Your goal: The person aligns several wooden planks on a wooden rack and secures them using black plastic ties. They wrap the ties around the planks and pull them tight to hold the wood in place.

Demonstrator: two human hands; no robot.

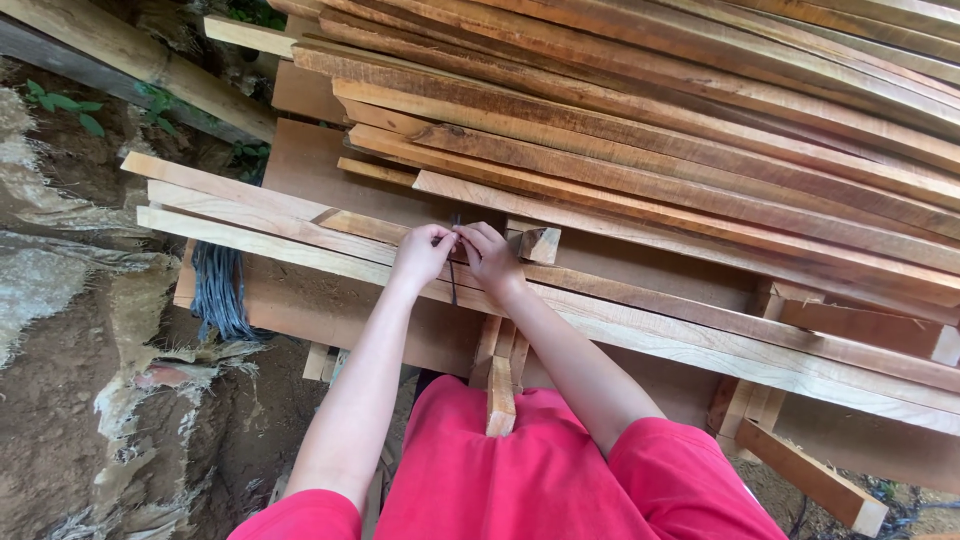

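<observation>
My left hand (421, 252) and my right hand (488, 256) meet over a long pale wooden slat (300, 240) lying across a stack of boards. Both pinch a thin dark wire (453, 285) that runs up over the slat and hangs a little below it. The fingertips of the two hands almost touch. A small wooden block (540, 243) sits just right of my right hand. I wear red sleeves and a red top.
A large pile of long reddish planks (700, 130) fills the upper right. A bundle of dark wire (220, 290) hangs at the left end of the slats. Wooden trestle legs (500, 385) stand below. Bare earth and torn sacking lie at the left.
</observation>
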